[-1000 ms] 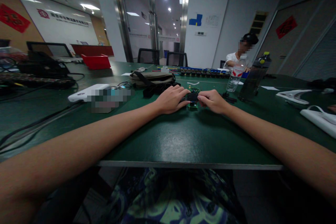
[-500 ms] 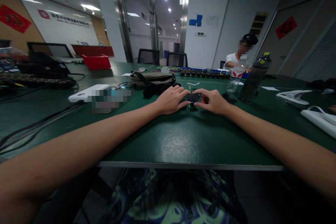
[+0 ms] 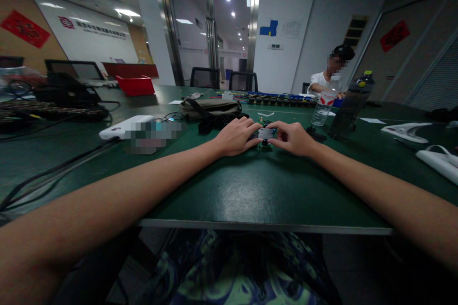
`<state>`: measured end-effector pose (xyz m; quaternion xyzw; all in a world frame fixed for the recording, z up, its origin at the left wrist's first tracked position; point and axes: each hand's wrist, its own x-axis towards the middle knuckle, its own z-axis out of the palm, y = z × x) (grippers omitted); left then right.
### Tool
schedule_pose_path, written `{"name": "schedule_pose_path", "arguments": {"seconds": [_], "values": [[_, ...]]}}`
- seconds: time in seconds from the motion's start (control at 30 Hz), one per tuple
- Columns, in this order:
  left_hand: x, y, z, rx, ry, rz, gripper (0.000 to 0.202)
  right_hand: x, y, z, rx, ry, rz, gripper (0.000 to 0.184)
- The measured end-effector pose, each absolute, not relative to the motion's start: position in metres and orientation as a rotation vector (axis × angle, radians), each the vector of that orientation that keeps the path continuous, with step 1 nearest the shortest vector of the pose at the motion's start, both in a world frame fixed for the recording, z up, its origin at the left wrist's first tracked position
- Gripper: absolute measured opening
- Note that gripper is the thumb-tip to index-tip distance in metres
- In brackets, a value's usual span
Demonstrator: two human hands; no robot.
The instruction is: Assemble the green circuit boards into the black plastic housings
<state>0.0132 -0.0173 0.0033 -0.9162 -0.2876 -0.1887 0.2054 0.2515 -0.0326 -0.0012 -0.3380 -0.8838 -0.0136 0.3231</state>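
Note:
A green circuit board [image 3: 265, 146] with a flat rectangular grey part [image 3: 265, 133] across its middle is between my hands, over the table. From the left, my left hand [image 3: 238, 136] grips it with thumb and fingers closed at its edge. My right hand [image 3: 291, 138] pinches the opposite side, thumb below and index finger above. Small parts on the board show above and below the grey piece. My fingertips hide its two ends, and I cannot tell whether the grey part is fixed to the board.
Beyond my hands lies a grey-brown bag [image 3: 211, 107] with a black strap. A clear water bottle [image 3: 322, 109] and a dark tall bottle [image 3: 350, 107] stand right. Left are a white device [image 3: 127, 126] and cables. A co-worker [image 3: 324, 80] sits across the green table [image 3: 232, 190].
The flat part between my hands looked dark before and now shows pale grey. My hands keep nearly the same hold, and the whole view has shifted slightly.

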Motion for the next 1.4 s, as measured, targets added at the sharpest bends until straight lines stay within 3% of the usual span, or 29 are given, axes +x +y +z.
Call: {"name": "schedule_pose_path", "arguments": {"seconds": [1.4], "values": [[0.013, -0.0173, 0.0029, -2.568, -0.815, -0.509, 0.047, 0.2519, -0.0325, -0.0015, -0.878, -2.324, -0.048, 0.031]]}}
